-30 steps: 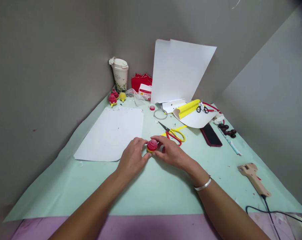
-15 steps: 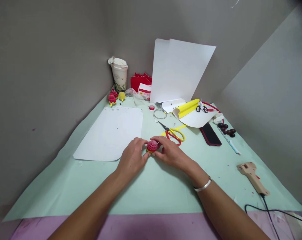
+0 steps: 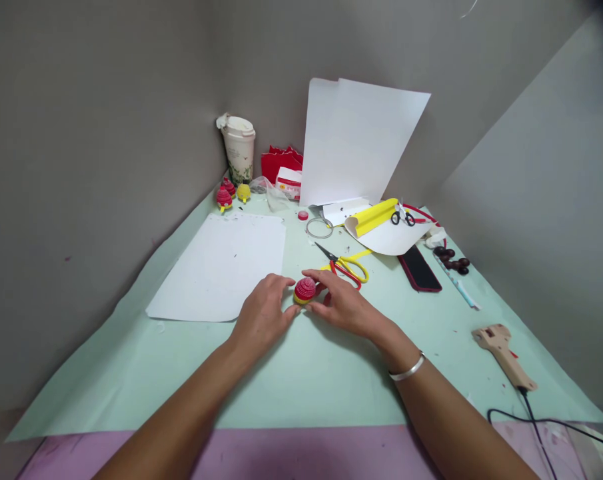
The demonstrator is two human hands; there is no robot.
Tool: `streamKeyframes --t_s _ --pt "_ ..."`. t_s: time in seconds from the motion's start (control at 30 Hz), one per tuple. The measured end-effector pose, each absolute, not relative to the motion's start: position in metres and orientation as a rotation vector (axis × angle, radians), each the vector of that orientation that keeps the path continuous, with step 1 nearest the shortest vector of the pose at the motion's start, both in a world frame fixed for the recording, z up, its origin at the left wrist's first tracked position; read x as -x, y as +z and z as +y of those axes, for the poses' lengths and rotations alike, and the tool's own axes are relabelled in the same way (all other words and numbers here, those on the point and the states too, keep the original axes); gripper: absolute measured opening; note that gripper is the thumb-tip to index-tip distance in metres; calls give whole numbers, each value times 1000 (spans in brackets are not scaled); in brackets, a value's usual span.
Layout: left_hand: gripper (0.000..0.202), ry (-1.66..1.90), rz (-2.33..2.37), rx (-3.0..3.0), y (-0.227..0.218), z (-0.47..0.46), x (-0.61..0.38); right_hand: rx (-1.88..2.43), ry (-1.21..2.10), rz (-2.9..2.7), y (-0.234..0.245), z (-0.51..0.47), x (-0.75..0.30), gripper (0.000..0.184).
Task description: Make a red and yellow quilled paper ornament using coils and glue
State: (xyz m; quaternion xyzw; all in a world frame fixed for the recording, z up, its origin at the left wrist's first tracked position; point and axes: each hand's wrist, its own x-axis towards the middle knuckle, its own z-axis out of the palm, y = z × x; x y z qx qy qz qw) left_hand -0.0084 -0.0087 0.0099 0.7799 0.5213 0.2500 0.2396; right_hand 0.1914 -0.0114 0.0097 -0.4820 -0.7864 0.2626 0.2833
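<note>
A small red dome of coiled paper with a yellow base (image 3: 304, 291) sits on the pale green sheet (image 3: 301, 373) in the middle of the table. My left hand (image 3: 264, 315) pinches it from the left with fingertips curled around it. My right hand (image 3: 344, 305) grips it from the right, a silver bangle on that wrist. Both hands rest on the sheet. Red and yellow scissors (image 3: 345, 265) lie just behind my right hand.
A white sheet (image 3: 221, 265) lies left of the hands. At the back stand a lidded cup (image 3: 240, 148), small paper domes (image 3: 224, 195), upright white card (image 3: 361, 140), a yellow roll (image 3: 376, 217) and a phone (image 3: 420, 268). A glue gun (image 3: 504, 353) with cord lies right.
Both hands have stayed on the red dome; the fingers have shifted slightly around it and it has tipped a little. Nothing else moved.
</note>
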Motion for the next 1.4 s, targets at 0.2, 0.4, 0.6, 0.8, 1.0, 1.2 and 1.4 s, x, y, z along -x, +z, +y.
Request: streamKeyframes --t_s 0.2,0.4,0.6,0.8,1.0,1.2,1.4 --pt "36 669 1419 -2114 12 -9 10 1294 750 -2065 9 -11 -192 59" --pt "36 701 1395 -2086 11 -8 11 1262 774 -2049 10 -11 -191 57" --pt "34 737 1367 -2040 13 -9 8 1251 762 -2060 11 -12 -190 53" --pt "31 740 1372 -2009 14 -9 5 1265 762 -2080 15 -13 -189 43" --pt "28 737 1376 -2017 12 -8 4 1251 804 -2066 16 -12 -189 35" --pt "32 761 1338 -2012 8 -7 5 1264 841 -2030 16 -11 -187 29" --pt "30 767 1336 -2008 10 -8 4 1282 875 -1979 13 -11 -186 32"
